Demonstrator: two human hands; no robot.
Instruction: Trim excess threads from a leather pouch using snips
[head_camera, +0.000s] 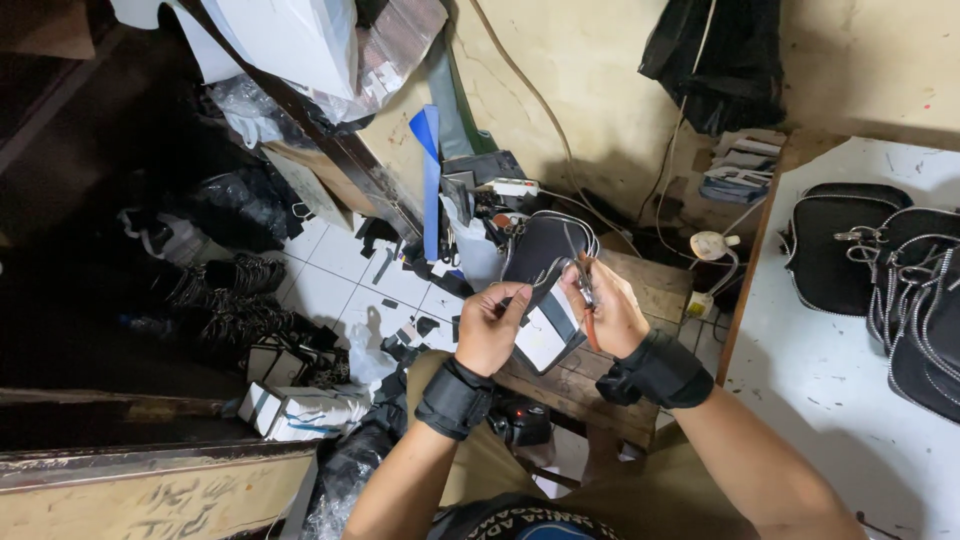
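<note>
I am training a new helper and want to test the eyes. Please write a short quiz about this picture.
1. True or false: both hands touch the black pouch.
2. Which hand holds the orange-handled tool: A left, B right?
3. Where do the finished black bags lie?

Key
1. True: the left hand and the right hand both grip it.
2. B.
3. On the white table, on the person's right side.

Pouch (545, 262): black, white-zippered, tilted upright, which you hold above the wooden stool.
Pliers (588, 300): orange-handled, at its zipper edge.
</note>
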